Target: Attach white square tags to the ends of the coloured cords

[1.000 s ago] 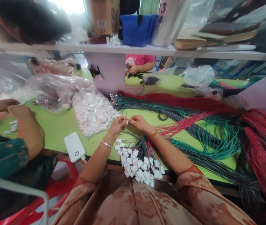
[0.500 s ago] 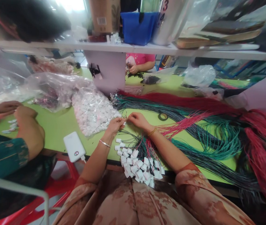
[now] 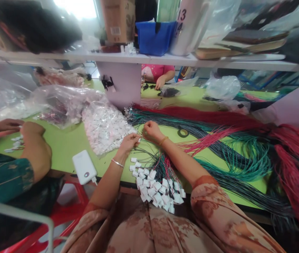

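Left hand [image 3: 129,143]: thumb and fingertips pinched on a small white connector, silver-toned bangle at the wrist.
White connector [image 3: 139,140]: at the left fingertips, above the green tabletop [image 3: 63,149], back from its near edge.
Right hand [image 3: 151,132]: just beside the left, fingers curled in; whether they grip a wire I cannot tell.
Wired connectors [image 3: 154,188]: white housings heaped below the hands, at the tabletop's near edge and reaching over it, their thin wires running back onto the surface.
Tape roll [image 3: 183,132]: dark, lying flat to the right of the right hand.
Wire bundles [image 3: 246,168]: green, black and red, spread across the right half toward the right edge.
Plastic bag [image 3: 107,124]: clear, full of small white pieces, beyond the left hand.
Power bank [image 3: 84,167]: white, cable plugged in, by the near edge left of the left forearm.
Neighbour's arm [image 3: 36,149]: on the left part of the surface, beside a few white pieces.
Blue bin [image 3: 154,38]: on the shelf [image 3: 86,56] above the tabletop.
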### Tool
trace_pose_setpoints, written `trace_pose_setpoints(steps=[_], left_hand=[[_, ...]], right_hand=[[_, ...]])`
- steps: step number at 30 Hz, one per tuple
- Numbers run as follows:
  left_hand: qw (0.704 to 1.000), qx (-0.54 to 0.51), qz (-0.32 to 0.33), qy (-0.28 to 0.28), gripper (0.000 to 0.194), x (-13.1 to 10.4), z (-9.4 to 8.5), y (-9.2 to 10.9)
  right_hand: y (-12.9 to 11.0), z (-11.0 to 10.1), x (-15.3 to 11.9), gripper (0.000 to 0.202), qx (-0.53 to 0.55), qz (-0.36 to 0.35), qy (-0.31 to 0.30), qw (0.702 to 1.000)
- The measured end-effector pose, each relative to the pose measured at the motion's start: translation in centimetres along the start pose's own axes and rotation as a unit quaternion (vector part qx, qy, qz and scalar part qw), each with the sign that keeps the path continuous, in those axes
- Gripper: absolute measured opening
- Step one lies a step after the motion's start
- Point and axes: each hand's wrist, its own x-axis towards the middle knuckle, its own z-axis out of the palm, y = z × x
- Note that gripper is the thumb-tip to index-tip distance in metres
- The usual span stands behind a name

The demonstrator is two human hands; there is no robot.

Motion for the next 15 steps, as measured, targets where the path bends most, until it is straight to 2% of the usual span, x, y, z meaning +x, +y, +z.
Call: trace_pose_setpoints(steps=[3, 6, 8, 11, 15], left_hand=[[0.999, -0.039, 0.016, -0.017, 0.019, -0.3, 0.4, 0.2], [0.996, -0.079, 0.024, -0.032, 0.020, -0.5, 0.7, 0.3], [0.994, -0.099, 0.026, -0.034, 0.020, -0.5, 0.9, 0.3], [0.992, -0.117, 0.023, -0.033, 0.018, -0.4, 0.9, 0.2], [0.990, -0.133, 0.022, -0.043, 0.016, -0.3, 0.8, 0.0]], right_hand=[[-0.2, -1.1, -1.4, 0.014, 0.185, 0.012, -0.014, 0.983], [-0.7, -1.8, -3.3, 0.024, 0.357, 0.018, -0.061, 0.932], [-1.0, -2.1, -4.5, 0.027, 0.358, 0.022, -0.084, 0.930], [-1.1, -2.4, -5.9, 0.028, 0.284, 0.010, -0.110, 0.952], [-1.0, -2.9, -6.6, 0.031, 0.160, -0.073, -0.118, 0.977]])
